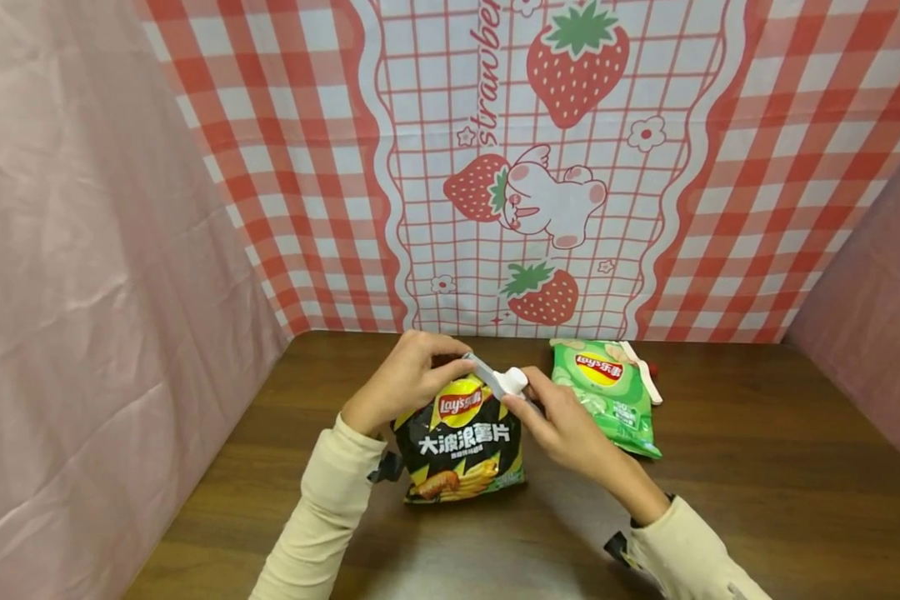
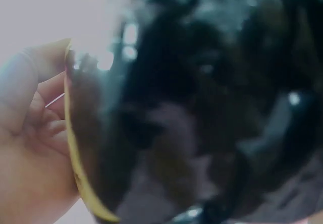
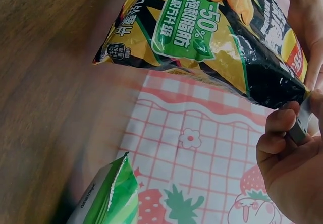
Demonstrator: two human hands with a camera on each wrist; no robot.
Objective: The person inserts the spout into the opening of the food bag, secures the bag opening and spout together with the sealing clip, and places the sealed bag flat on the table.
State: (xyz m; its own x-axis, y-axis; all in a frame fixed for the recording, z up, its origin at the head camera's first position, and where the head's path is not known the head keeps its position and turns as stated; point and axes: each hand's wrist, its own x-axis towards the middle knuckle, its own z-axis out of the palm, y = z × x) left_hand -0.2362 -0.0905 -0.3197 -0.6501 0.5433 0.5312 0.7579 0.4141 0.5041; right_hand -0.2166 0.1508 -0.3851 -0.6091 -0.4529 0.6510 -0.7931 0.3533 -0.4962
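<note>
A black and yellow bag of potato chips [image 1: 461, 450] stands upright on the table. Along its top edge lies a grey bag clip [image 1: 487, 377] with a white cap-like spout [image 1: 513, 381]. My left hand [image 1: 408, 379] pinches the clip's left end at the top corner of the bag. At the other end, my right hand [image 1: 566, 417] grips the clip between thumb and fingers. In the right wrist view, the fingers hold the grey clip end [image 3: 301, 123] against the bag's corner. Most of the left wrist view is filled by the bag's dark, blurred back [image 2: 202, 108].
A green bag of chips [image 1: 603, 396] lies behind my right hand, with a white clip [image 1: 642, 375] along its far right edge. A small red thing [image 1: 653, 369] shows beside that clip. The brown table [image 1: 757, 467] ends at a strawberry-patterned cloth [image 1: 465, 283]; pink cloth [image 1: 82, 292] hangs at the left.
</note>
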